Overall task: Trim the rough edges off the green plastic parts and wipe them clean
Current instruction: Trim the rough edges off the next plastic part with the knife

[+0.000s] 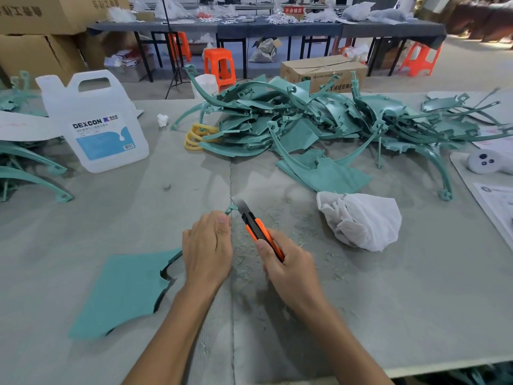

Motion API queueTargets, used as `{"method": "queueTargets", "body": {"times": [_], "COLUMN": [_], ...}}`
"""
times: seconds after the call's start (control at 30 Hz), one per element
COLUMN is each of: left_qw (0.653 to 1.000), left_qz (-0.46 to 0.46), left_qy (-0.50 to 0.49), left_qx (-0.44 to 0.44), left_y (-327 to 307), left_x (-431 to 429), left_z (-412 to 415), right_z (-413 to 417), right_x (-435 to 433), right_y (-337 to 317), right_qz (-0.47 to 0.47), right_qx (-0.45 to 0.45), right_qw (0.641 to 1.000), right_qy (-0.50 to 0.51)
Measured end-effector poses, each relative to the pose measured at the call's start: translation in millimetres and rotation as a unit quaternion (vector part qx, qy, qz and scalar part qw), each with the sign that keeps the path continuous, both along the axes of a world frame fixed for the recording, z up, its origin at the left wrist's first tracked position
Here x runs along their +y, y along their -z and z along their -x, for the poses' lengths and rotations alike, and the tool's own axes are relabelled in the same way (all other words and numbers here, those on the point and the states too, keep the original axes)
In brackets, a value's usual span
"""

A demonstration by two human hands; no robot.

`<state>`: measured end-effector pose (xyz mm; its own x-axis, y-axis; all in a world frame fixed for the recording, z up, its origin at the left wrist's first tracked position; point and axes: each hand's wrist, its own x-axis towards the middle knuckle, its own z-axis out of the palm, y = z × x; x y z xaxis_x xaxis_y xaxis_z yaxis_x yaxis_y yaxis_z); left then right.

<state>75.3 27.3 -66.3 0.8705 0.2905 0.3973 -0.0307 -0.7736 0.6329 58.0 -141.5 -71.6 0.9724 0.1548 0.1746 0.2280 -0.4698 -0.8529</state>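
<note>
Hands first: right hand [288,270] wraps the orange knife [256,226], fingers curled round the handle, thumb laid along the top; blade [241,204] is out and points away from the body, tip just beside the small tab at the end of the green part [125,290]; can't tell if the edge touches the plastic. Left hand [206,245] is curled over the part's narrow arm, thumb up near the tab, pinning it to the table [416,301]; the part's wide panel sticks out left of that hand, flat on the table.

Step in hand, my read: trimming, not wiping; the rough bit at the tab end is the target. Green shavings [291,226] scattered around and right of the knife fit that.

Next move probably calls for short shallow strokes directed away from the left thumb, which sits close to the blade; slip risk there; then turn the part to reach the panel edge and its notch.

Wipe comes after; white cloth [361,220] lies bunched to the right, near the hands but apart; white jug [94,120] stands well off to the left. Pile [305,120] of green parts lies behind; more sit at the far left [27,168]; can't tell which are done; likely plenty left.
</note>
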Motion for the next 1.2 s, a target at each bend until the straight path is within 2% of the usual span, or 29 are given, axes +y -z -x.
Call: {"method": "queueTargets", "body": {"times": [0.23,0.37,0.4,0.53,0.6,0.73,0.87,1.0,1.13,1.2], "left_qw": [1.000,1.000,1.000,0.998,0.996,0.999,0.992,0.972,0.931,0.920], "left_qz": [0.007,-0.004,-0.007,0.025,0.046,0.003,-0.009,-0.091,-0.216,-0.226], "left_qy": [0.005,0.017,0.020,0.047,0.062,0.050,0.047,0.109,0.124,0.136], "left_qx": [-0.001,-0.012,-0.008,0.017,0.035,0.009,0.119,0.186,0.269,0.290], "left_y": [0.6,2.3,2.7,-4.3,-15.3,-35.9,-34.1,-24.2,-21.4,-23.6], "left_x": [1.4,1.6,2.0,-0.4,0.2,38.3,91.7,100.1,92.1,92.1], "left_z": [-0.6,0.0,0.0,-0.8,2.4,22.6,35.4,22.9,5.7,0.9], "right_z": [-1.5,-6.8,-7.9,-10.6,-10.6,-8.7,-5.0,-0.7,2.3,2.2], "right_x": [-1.1,3.8,4.6,-3.0,-5.3,-5.8,-7.3,-2.3,-3.8,-5.6], "right_y": [1.3,0.8,1.5,3.7,4.3,4.6,4.1,0.7,-1.1,-0.8], "right_qz": [-0.020,0.118,0.107,-0.060,-0.088,-0.097,-0.096,-0.112,-0.103,-0.087], "right_qx": [0.007,0.005,0.014,0.034,0.040,0.032,0.027,0.033,0.035,0.026], "right_qw": [1.000,0.993,0.994,0.994,0.991,0.990,0.990,0.990,0.992,0.994], "right_qy": [-0.006,-0.004,0.005,0.081,0.094,0.098,0.097,0.084,0.071,0.069]}}
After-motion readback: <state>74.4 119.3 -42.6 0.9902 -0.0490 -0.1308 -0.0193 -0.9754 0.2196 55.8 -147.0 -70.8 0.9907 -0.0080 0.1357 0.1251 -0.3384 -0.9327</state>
